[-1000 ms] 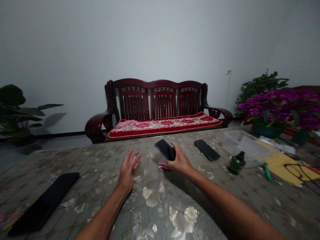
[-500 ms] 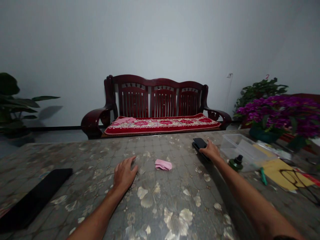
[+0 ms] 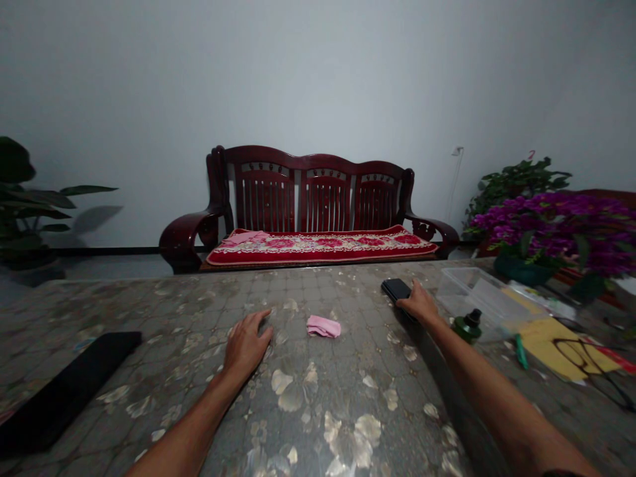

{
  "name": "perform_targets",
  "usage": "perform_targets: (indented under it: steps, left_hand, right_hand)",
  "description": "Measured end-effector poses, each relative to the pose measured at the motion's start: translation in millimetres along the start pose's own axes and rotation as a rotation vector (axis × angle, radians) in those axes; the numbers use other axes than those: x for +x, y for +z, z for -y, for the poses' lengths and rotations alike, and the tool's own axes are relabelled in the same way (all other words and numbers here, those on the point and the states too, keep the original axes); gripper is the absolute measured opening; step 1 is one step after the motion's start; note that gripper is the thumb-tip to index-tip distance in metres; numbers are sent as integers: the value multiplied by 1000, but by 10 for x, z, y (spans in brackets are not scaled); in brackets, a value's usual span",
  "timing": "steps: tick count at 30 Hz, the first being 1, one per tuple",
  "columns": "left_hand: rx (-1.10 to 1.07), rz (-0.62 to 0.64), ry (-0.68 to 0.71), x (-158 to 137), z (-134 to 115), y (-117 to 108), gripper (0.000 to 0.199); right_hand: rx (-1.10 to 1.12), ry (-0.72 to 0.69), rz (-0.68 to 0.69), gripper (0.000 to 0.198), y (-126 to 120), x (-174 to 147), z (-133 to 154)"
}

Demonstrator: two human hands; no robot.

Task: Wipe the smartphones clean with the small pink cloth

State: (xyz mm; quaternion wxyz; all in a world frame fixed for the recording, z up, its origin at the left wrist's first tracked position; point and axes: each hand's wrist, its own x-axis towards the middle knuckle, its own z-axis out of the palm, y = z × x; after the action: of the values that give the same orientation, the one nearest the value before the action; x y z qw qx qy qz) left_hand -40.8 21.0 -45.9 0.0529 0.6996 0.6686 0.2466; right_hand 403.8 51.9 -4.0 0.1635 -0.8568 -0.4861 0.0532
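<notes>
My left hand (image 3: 247, 341) rests palm down on the patterned table, left of a folded pink cloth (image 3: 323, 326), fingers stretched out and thumb apart, with nothing in it. At the far right of the cloth, my right hand (image 3: 420, 303) grips a black phone (image 3: 396, 288) across its near part, thumb on the left edge and forefinger on the right. The phone lies flat and seems to sit on another dark flat piece; the hand covers its near end.
A long black case (image 3: 69, 391) lies at left. On the right are a clear plastic box (image 3: 467, 285), a dark green bottle (image 3: 467, 326), a green pen (image 3: 521, 351), yellow paper (image 3: 546, 341), glasses (image 3: 581, 358) and purple flowers (image 3: 561, 222). A wooden bench (image 3: 318, 162) stands behind the table.
The phone, its upper layer tilted up from the dark piece beneath, has come down flat under my right hand. My left hand and the pink cloth stay put.
</notes>
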Motion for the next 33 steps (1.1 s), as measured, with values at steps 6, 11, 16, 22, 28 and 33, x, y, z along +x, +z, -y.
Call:
perform_targets:
  steps: [6, 11, 16, 22, 28, 33]
  left_hand:
    - [-29, -1, 28, -4, 23, 6, 39]
    - [-25, 5, 42, -5, 29, 14, 37]
    - [-14, 23, 27, -14, -8, -8, 36]
    - [-24, 48, -1, -47, -76, -54, 39]
    - [-21, 44, -2, -56, -79, -49, 38]
    - [-31, 50, 15, -58, -86, -61, 37]
  right_hand:
    - [9, 16, 21, 93, 9, 3, 11]
    - [-12, 7, 13, 91, 53, 20, -18]
    - [-48, -54, 8, 92, 104, 59, -84]
    - [-95, -93, 19, 92, 214, 183, -191]
    - [-128, -97, 6, 87, 258, 218, -213]
    - [-155, -99, -28, 83, 130, 72, -114]
